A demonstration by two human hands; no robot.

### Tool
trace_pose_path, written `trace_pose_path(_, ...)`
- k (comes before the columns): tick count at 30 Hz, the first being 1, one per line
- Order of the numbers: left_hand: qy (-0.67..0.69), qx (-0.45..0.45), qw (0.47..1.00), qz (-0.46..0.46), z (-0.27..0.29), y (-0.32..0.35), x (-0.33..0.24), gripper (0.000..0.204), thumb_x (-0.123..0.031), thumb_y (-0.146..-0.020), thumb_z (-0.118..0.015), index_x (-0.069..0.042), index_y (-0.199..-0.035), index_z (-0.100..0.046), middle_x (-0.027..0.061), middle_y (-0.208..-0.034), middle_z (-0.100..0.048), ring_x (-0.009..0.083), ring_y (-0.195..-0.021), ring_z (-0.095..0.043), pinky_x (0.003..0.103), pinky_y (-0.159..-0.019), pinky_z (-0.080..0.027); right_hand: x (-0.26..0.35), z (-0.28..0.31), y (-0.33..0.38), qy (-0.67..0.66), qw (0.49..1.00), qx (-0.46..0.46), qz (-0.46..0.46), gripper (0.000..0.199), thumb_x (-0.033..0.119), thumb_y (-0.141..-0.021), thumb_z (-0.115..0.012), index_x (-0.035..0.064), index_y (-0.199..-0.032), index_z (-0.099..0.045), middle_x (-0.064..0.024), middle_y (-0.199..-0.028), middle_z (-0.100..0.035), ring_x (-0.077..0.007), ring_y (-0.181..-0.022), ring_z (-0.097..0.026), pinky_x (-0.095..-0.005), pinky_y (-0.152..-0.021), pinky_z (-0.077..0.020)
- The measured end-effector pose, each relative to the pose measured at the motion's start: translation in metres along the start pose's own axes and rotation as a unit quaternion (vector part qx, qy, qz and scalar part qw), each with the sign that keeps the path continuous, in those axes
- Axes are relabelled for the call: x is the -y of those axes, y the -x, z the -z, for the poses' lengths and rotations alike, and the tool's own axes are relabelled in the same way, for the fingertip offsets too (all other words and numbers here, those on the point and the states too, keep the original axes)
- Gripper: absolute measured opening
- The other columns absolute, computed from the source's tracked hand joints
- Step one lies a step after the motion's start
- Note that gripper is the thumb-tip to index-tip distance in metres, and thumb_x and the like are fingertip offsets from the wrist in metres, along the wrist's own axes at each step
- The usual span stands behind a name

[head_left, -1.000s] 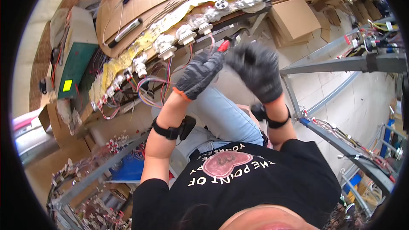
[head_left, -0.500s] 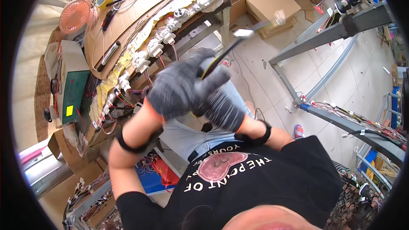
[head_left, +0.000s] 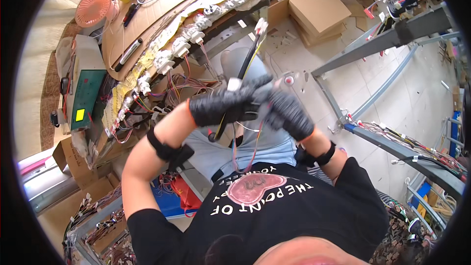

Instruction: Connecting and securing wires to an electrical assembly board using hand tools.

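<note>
A wiring harness (head_left: 248, 60) in black sleeving, with a yellow wire alongside and white connectors at its far end, rises from between my hands over my lap. My left hand (head_left: 223, 106), in a grey-black knit glove with an orange cuff, is closed around it. A white piece (head_left: 234, 84) sits on the harness just above that hand. Gloved the same way, my right hand (head_left: 290, 114) is closed close beside the left fingertips, on the thin coloured wires (head_left: 256, 142) hanging below toward my shirt. Its fingertips are slightly blurred.
At left, a bench holds a row of white connectors (head_left: 164, 60), a marker (head_left: 128, 55), a pink fan (head_left: 94, 7) and a green tester box (head_left: 88, 99). Cardboard boxes (head_left: 319, 7) stand on the floor ahead. Metal racks (head_left: 387, 140) with hanging wires are at right.
My hands were overlapping and blurred; the right has moved right, away from the left. The harness now stands steeper, its connector end swung left, and thin wires show hanging below.
</note>
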State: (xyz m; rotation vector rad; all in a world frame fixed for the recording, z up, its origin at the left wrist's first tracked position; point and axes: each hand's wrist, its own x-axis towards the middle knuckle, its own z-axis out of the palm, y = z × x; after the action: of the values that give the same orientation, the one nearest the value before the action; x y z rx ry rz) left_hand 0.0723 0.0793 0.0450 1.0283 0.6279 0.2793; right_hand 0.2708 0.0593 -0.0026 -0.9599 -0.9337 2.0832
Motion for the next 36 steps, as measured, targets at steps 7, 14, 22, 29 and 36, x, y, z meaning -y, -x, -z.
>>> trace_pose_path(7, 0.012, -0.075, 0.98, 0.182, -0.003, -0.099, -0.068, 0.043, -0.023, -0.093, -0.052, -0.015, -0.135, -0.043, -0.0012, -0.08, -0.057, 0.0043, -0.057, -0.048, 0.018, -0.048, -0.038, -0.027, -0.084, 0.006, 0.294, 0.768, 0.55, 0.144, 0.018, 0.017, -0.085, -0.055, 0.0007, -0.091, -0.061, -0.0131, -0.087, -0.064, -0.0281, -0.076, -0.061, -0.0352, -0.067, -0.0482)
trace_pose_path(14, -0.167, -0.17, 0.968, 0.073, -0.024, -0.036, -0.05, 0.035, -0.014, -0.091, -0.048, -0.007, -0.125, -0.054, 0.0031, -0.083, -0.06, 0.0075, -0.061, -0.052, 0.023, -0.056, -0.043, 0.024, 0.034, -0.058, -0.376, 0.916, 0.125, -0.062, 0.04, 0.031, -0.092, -0.049, 0.0052, -0.123, -0.05, -0.0075, -0.114, -0.059, -0.0194, -0.103, -0.057, -0.0374, -0.09, -0.0461)
trace_pose_path(22, 0.071, -0.291, 0.949, -0.095, -0.022, -0.041, 0.049, 0.037, 0.002, -0.092, -0.038, 0.003, -0.128, -0.047, 0.0125, -0.119, -0.058, 0.0195, -0.094, -0.064, 0.027, -0.076, -0.053, 0.038, 0.056, -0.113, -0.3, 0.937, -0.155, 0.092, 0.033, 0.022, -0.091, -0.055, 0.0126, -0.123, -0.055, -0.0057, -0.092, -0.056, -0.0151, -0.068, -0.055, -0.0326, -0.065, -0.0501)
trace_pose_path(29, 0.084, -0.341, 0.921, -0.17, -0.027, -0.043, 0.072, 0.032, 0.007, -0.087, -0.041, 0.005, -0.114, -0.057, 0.0127, -0.107, -0.064, 0.0184, -0.09, -0.065, 0.026, -0.074, -0.054, 0.083, 0.059, -0.128, -0.371, 0.894, -0.208, 0.142, 0.022, 0.017, -0.089, -0.059, 0.0053, -0.107, -0.06, -0.0058, -0.092, -0.065, -0.0168, -0.072, -0.061, -0.0348, -0.07, -0.0551)
trace_pose_path(36, 0.112, -0.438, 0.858, -0.245, -0.027, -0.042, 0.063, 0.032, 0.003, -0.088, -0.047, 0.003, -0.12, -0.055, 0.0117, -0.11, -0.063, 0.0154, -0.096, -0.061, 0.027, -0.085, -0.049, 0.11, 0.064, -0.138, -0.336, 0.923, -0.142, 0.122, 0.022, 0.015, -0.088, -0.061, 0.0047, -0.107, -0.061, -0.0063, -0.09, -0.067, -0.0084, -0.053, -0.049, -0.028, -0.061, -0.0469)
